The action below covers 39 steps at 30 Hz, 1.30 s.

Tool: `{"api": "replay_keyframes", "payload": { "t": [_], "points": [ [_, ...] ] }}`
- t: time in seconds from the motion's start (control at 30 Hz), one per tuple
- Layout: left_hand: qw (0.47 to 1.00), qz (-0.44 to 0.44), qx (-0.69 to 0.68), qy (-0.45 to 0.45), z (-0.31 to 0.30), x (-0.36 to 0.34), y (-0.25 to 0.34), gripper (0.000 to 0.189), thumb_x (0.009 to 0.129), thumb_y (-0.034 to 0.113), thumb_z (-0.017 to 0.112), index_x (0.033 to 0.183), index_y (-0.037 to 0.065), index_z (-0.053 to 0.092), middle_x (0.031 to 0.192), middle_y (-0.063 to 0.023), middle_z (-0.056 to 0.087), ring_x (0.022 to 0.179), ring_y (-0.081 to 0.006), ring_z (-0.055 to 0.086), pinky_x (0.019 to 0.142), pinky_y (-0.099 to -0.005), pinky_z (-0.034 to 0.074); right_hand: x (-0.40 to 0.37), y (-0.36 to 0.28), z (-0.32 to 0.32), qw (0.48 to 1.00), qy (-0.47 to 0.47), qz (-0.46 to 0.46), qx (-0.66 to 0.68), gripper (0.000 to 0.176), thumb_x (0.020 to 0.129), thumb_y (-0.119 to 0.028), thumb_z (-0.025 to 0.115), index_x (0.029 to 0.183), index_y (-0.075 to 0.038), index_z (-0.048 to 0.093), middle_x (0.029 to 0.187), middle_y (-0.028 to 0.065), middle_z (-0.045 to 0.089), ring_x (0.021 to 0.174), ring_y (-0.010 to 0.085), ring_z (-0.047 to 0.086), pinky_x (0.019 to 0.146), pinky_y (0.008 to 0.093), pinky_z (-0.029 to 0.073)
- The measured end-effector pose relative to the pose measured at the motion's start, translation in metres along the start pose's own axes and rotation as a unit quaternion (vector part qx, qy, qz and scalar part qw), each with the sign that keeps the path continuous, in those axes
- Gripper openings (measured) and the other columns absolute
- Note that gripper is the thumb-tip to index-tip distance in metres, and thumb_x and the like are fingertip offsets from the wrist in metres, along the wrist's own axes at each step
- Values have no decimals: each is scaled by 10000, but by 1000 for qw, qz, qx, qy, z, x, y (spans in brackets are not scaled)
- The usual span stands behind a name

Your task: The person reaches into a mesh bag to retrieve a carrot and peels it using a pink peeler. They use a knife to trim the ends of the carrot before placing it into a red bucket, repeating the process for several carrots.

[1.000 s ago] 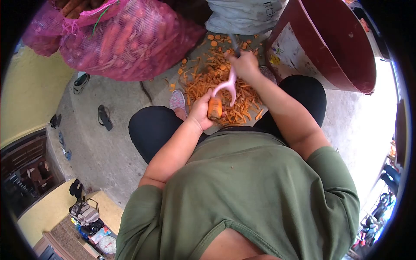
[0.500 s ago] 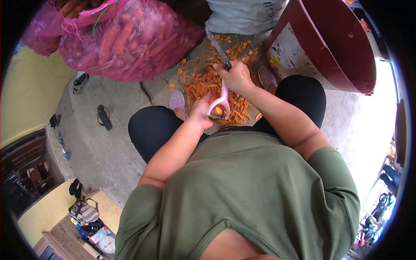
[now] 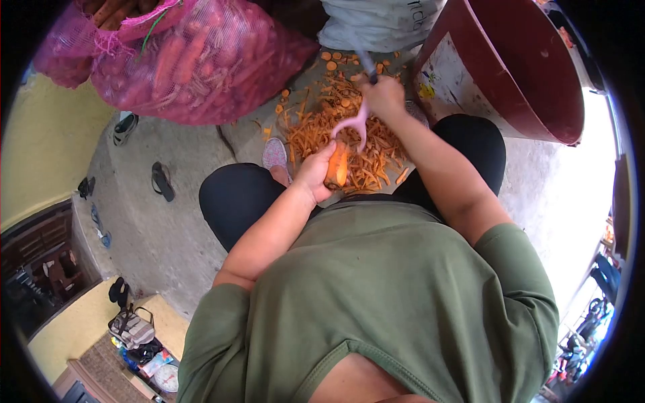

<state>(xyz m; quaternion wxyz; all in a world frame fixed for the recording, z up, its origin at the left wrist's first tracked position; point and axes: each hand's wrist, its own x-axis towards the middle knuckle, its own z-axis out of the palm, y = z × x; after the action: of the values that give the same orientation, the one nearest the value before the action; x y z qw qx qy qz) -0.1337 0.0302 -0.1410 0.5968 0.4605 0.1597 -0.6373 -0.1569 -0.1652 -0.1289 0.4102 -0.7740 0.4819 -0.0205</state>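
A partly peeled carrot (image 3: 337, 166) is in my left hand (image 3: 315, 173), between my knees. My right hand (image 3: 385, 97) grips a pink peeler (image 3: 356, 125) whose forked head lies just above the carrot, apart from it. From the same fist a knife (image 3: 366, 62) points up and away, its blade blurred. Beneath both hands, orange peelings (image 3: 312, 131) are heaped on the floor, with round carrot slices (image 3: 330, 65) at the far edge of the pile.
A pink mesh sack of carrots (image 3: 201, 67) stands at the upper left. At the upper right are a large dark red tub (image 3: 497, 74) and a white sack (image 3: 379, 27). A black flip-flop (image 3: 162, 181) lies on the concrete floor (image 3: 168, 242) at the left.
My right hand has moved up and right with the peeler and knife, taking the peeler off the carrot. The carrot now shows upright in my left hand, which has barely shifted.
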Motion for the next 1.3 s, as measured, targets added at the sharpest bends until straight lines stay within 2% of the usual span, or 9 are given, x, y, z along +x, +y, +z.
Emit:
{"api": "replay_keyframes", "payload": {
  "t": [0.03,0.27,0.4,0.6,0.7,0.8,0.97,1.07,1.3],
  "points": [
    [1000,1,4,-6,-1,-1,-1,301,834,383,411,937,106,466,754,-71,521,655,-210,535,538,-356,454,14,6,-5,999,50,-5,-20,417,722,-445,547,740,-32,608,641,145,591,641,254,595,609,353,451],
    [996,10,-88,9,-6,10,0,242,843,295,410,948,90,486,751,-77,518,576,-210,519,506,-338,452,-40,-15,11,990,-120,-69,10,392,692,-432,581,713,-42,608,688,154,591,700,290,586,645,367,444],
    [999,25,-36,-22,-1,2,-2,278,834,343,427,933,90,485,770,-70,520,650,-205,527,545,-356,456,0,2,3,1000,3,21,3,404,702,-452,568,724,-51,618,655,149,591,693,267,593,646,352,446],
    [993,43,-112,12,2,3,1,253,832,361,441,900,124,499,752,-48,509,632,-175,515,547,-338,446,-42,-22,-2,993,-106,-47,35,433,708,-465,554,761,-39,616,675,159,591,697,273,590,641,363,444],
    [995,56,-75,-22,-7,11,-6,261,828,372,447,901,126,497,753,-38,501,624,-167,509,536,-334,444,-28,-5,17,998,-13,-69,-7,465,713,-456,559,612,-3,560,516,135,538,521,247,562,533,352,428],
    [999,30,-39,2,4,-3,-3,276,833,371,438,894,110,502,739,-33,505,623,-160,513,519,-331,444,7,7,2,998,-3,17,54,430,705,-465,556,722,-38,610,674,169,584,705,290,583,643,367,439],
    [998,60,-12,11,-1,3,-1,346,839,359,419,1006,58,454,793,-97,530,674,-219,548,538,-345,464,-23,-5,9,996,-60,-66,-4,438,691,-475,567,712,-40,603,693,180,583,696,296,582,640,358,439],
    [999,38,15,5,4,-4,2,337,845,343,407,1004,50,458,794,-104,534,657,-225,550,503,-336,463,7,9,8,999,-20,41,15,464,684,-488,569,708,-25,597,696,180,583,707,306,580,660,359,437],
    [998,2,-34,-45,2,-6,6,330,839,365,418,966,64,468,776,-96,509,635,-201,519,479,-297,435,9,9,6,1000,-21,6,-14,530,693,-499,549,783,22,591,797,221,578,801,316,570,709,370,429]
  ]
}}
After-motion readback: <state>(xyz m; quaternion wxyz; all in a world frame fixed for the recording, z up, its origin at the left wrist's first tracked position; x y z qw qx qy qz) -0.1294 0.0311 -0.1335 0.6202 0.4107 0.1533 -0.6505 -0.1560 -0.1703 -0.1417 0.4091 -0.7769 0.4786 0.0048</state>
